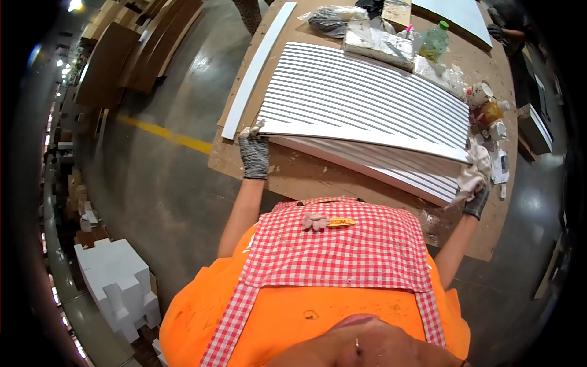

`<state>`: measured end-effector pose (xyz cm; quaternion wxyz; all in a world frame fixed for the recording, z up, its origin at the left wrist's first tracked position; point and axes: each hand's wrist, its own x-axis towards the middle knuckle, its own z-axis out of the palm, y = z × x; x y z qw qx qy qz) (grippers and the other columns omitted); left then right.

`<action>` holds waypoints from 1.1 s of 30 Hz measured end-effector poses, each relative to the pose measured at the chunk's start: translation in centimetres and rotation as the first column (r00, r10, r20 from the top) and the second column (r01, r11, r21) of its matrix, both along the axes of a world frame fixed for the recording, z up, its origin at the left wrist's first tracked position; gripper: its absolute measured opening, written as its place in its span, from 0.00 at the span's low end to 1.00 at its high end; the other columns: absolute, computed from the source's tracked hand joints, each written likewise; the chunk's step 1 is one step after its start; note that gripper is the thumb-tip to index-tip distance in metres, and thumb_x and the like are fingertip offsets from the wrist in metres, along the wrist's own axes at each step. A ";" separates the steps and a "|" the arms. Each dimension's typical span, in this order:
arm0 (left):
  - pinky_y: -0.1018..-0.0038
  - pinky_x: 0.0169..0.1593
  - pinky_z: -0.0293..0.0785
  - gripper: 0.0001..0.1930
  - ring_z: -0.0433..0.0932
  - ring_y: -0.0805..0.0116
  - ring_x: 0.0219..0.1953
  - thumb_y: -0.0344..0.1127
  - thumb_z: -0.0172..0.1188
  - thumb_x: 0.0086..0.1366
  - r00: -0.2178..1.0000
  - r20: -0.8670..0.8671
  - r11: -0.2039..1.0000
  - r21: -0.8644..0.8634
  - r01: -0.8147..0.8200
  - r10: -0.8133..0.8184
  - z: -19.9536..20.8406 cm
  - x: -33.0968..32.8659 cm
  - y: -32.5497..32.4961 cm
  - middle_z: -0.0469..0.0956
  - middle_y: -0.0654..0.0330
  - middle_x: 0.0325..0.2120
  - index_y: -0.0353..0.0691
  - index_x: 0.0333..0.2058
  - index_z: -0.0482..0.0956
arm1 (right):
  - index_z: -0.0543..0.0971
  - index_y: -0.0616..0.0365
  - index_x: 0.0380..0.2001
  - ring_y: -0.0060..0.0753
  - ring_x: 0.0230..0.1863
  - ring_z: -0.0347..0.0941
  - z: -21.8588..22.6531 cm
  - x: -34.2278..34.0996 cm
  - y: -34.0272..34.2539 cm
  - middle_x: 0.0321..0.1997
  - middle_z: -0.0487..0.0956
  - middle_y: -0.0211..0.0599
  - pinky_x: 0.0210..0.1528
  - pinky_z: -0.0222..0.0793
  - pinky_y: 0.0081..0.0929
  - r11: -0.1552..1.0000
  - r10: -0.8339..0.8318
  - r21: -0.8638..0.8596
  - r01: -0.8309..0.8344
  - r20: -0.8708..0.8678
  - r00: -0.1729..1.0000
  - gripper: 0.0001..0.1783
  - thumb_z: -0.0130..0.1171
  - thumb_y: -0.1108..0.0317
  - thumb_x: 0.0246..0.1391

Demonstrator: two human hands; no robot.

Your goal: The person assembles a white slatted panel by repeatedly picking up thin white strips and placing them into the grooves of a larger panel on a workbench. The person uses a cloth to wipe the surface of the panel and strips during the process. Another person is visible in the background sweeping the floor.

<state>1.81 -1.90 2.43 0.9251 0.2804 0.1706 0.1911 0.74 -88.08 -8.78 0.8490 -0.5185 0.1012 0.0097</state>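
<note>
My left hand point(254, 155), in a grey striped glove, grips the near left corner of a white slatted panel point(361, 92) with its fingertips. At the near right corner, my gloved right hand point(476, 199) is closed around a whitish rag point(474, 172), pressed up against the panel's end. The rag hides most of those fingers. This panel lies tilted over a second white slatted panel point(391, 166), whose near edge juts out below it toward the right. Both rest on a brown board-topped table point(318, 171).
A long white strip point(260, 70) lies left of the panels. Behind them are wrapped white packs point(379, 48) and a green-capped bottle point(435, 41). Small bottles point(491, 113) crowd the right edge. Another person's gloved hand point(500, 33) shows at far right. Brown panels point(122, 61) stand at far left.
</note>
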 end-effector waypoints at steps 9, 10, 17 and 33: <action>0.64 0.57 0.70 0.16 0.78 0.53 0.44 0.38 0.44 0.66 0.983 0.048 0.978 0.102 -0.182 0.178 -0.5 -4.0 0.9 0.80 0.48 0.36 0.32 0.34 0.78 | 0.78 0.55 0.38 0.31 0.39 0.74 4.1 -1.0 12.2 0.39 0.77 0.30 0.43 0.70 0.27 0.805 -0.593 -0.197 0.560 -0.293 0.750 0.15 0.48 0.58 0.59; 0.65 0.56 0.70 0.16 0.78 0.55 0.44 0.38 0.44 0.67 0.982 0.067 0.958 0.219 -0.187 0.176 -0.1 -3.8 1.1 0.80 0.48 0.37 0.31 0.35 0.77 | 0.78 0.56 0.37 0.31 0.38 0.73 5.2 -0.9 12.8 0.39 0.77 0.30 0.42 0.70 0.26 0.712 -0.701 -0.311 0.629 -0.271 0.659 0.15 0.48 0.58 0.58; 0.68 0.55 0.69 0.17 0.76 0.65 0.45 0.37 0.42 0.70 0.995 -0.035 0.440 0.898 -0.009 0.093 4.1 -3.1 0.4 0.79 0.54 0.41 0.30 0.43 0.76 | 0.76 0.56 0.37 0.31 0.40 0.71 16.9 2.3 25.2 0.39 0.75 0.34 0.41 0.69 0.28 0.575 -0.354 -0.663 0.479 0.325 0.877 0.15 0.56 0.60 0.49; 0.47 0.67 0.27 0.33 0.38 0.52 0.70 0.50 0.44 0.65 0.931 -0.272 -0.805 0.479 0.350 0.243 0.7 0.2 -9.8 0.46 0.44 0.66 0.34 0.62 0.57 | 0.77 0.49 0.39 0.36 0.40 0.74 15.4 3.0 35.5 0.33 0.77 0.36 0.44 0.70 0.38 -0.206 0.378 -0.798 0.567 0.470 0.798 0.17 0.63 0.62 0.41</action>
